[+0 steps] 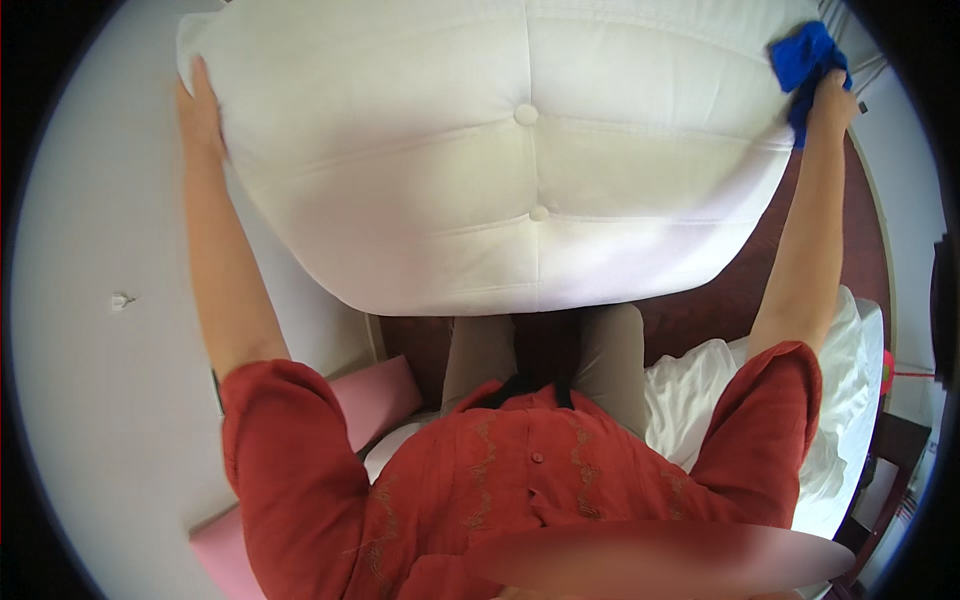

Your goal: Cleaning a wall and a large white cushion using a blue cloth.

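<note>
A large white upholstered panel (420, 180) with tufted seams and covered buttons fills the upper middle of the view. My left hand (201, 112) grips its left side, thumb on the front face and the other fingers mostly hidden behind the edge. At the upper right edge of the panel, my right hand (831, 101) holds a crumpled blue cloth (808, 60). The cloth overlaps the panel's edge; whether my right fingers also touch the panel cannot be told.
To the left rises a pale wall (97, 210) with a small white fitting (120, 301). Crumpled white bedding (694, 382) lies on the right. A pink padded-looking block (379, 397) is beside me on the left. Dark reddish floor (697, 326) shows below the panel.
</note>
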A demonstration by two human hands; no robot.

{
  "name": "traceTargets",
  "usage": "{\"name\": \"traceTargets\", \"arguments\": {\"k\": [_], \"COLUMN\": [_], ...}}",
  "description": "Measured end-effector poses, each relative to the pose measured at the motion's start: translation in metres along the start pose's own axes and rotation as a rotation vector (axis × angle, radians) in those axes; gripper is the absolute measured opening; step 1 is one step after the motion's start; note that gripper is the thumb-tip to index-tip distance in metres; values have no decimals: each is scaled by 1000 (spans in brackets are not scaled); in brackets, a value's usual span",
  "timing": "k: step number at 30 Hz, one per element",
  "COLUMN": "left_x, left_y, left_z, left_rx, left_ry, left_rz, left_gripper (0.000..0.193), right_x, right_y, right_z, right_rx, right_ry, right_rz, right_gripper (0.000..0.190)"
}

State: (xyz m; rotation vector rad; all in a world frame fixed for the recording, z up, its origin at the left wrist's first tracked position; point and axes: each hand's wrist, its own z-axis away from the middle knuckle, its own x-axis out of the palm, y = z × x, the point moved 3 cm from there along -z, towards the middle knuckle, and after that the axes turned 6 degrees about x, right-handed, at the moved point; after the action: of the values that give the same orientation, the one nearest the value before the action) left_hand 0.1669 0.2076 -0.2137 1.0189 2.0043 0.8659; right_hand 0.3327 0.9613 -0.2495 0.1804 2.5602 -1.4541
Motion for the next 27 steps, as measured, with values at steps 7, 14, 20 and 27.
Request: {"name": "traceTargets", "arguments": {"k": [7, 14, 20, 27], "left_x": [-33, -30, -77, -75], "left_y": [-133, -125, -74, -25], "left_z": [244, 268, 238, 259], "left_rx": [-640, -611, -539, -207], "left_ry": [-200, -170, -147, 18], "left_rz": [417, 327, 183, -124], "left_gripper": [84, 84, 76, 64], "right_x": [-40, -73, -119, -192], "right_y": [209, 216, 135, 152], "right_z": [86, 146, 77, 61], "right_rx": [500, 526, 469, 264], "right_ry": [-529, -582, -518, -462], "right_rz": [-475, -576, -325, -166], "right_gripper": [59, 56, 46, 54]}}
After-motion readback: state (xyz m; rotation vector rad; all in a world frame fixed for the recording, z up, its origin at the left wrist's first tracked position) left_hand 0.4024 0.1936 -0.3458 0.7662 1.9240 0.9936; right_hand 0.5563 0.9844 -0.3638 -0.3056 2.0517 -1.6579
